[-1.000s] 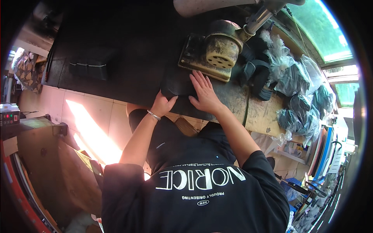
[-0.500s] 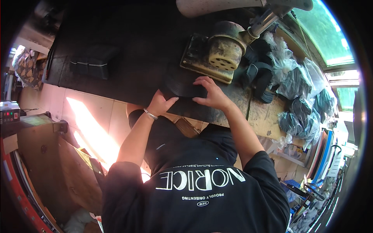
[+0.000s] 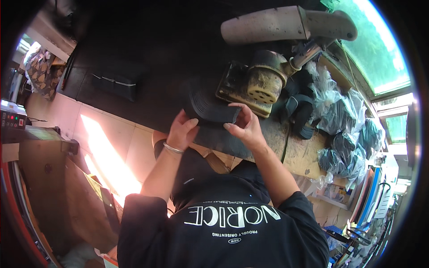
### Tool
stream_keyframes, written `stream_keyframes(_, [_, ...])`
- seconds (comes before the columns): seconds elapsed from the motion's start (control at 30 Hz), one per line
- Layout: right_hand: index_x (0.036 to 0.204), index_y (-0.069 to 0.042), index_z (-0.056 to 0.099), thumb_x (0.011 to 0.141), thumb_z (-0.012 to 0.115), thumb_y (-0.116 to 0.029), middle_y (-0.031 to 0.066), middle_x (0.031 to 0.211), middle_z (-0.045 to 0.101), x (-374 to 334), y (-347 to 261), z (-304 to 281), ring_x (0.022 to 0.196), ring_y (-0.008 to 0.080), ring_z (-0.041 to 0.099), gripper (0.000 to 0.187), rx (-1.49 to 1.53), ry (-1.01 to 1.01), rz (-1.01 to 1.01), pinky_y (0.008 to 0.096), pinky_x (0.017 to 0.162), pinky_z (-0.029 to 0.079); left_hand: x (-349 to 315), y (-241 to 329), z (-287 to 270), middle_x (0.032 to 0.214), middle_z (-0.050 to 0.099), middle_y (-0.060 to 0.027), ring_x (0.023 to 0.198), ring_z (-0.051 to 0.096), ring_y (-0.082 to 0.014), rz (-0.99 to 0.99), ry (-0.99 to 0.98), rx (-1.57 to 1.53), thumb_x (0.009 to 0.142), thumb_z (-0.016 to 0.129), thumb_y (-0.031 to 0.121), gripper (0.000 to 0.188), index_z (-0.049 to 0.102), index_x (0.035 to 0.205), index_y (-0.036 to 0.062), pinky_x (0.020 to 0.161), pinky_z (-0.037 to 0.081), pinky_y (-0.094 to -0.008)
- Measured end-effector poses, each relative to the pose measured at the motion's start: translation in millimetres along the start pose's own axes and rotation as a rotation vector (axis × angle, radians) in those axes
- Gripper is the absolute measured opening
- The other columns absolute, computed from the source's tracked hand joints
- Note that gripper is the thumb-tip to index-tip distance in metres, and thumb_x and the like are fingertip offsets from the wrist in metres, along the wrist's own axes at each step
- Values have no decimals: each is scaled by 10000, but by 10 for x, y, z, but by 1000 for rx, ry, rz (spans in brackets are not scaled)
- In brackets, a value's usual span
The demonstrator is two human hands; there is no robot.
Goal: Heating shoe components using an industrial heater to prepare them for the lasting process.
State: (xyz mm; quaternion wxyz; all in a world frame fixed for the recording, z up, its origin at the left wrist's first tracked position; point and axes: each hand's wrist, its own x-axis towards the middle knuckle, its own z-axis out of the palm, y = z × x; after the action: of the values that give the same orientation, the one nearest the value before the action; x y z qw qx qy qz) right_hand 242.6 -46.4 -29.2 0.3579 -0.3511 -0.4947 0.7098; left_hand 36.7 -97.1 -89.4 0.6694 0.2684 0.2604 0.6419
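Observation:
A curved stack of thin black pieces [image 3: 209,110] is held between my two hands, above the near edge of the dark table. Its layered edges show as fine ridges; what the pieces are, I cannot tell. My left hand [image 3: 182,131] is closed on the stack's left end, thumb on the near side. At the right end, my right hand [image 3: 248,129] pinches it between thumb and fingers. Just beyond my right hand stands a worn yellowish machine head [image 3: 267,82] on a flat base.
Left on the dark table [image 3: 156,114] lies a black bundle [image 3: 117,85] with a pale line across it. To the right are loose black curved pieces [image 3: 300,111] and clear plastic bags [image 3: 337,111] of dark items. A pale machine arm [image 3: 263,26] spans the back.
The stack's near edge has come up off the table, and its layers show more. My right hand's fingers have curled in around its end. The view has shifted, so the table sits lower.

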Motion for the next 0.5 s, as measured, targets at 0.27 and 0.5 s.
stream_keyframes(0.27, [1209,8,481,747,743,-55,81,1045,607,59,113,265,953,126,598,534,-44,228,-121,278,853,500,38,-356,510,1355,505,-114,1264,470,-244,145,99,-471,903,593,110,483,436,1351,15,1096,345,-385])
stream_keyframes(0.5, [1171,15,489,755,742,-92,81,956,607,146,246,339,811,107,579,499,-265,493,-168,254,718,494,252,-553,454,1173,605,-88,1086,583,-194,215,131,-324,939,507,24,285,534,1222,-4,988,445,-340])
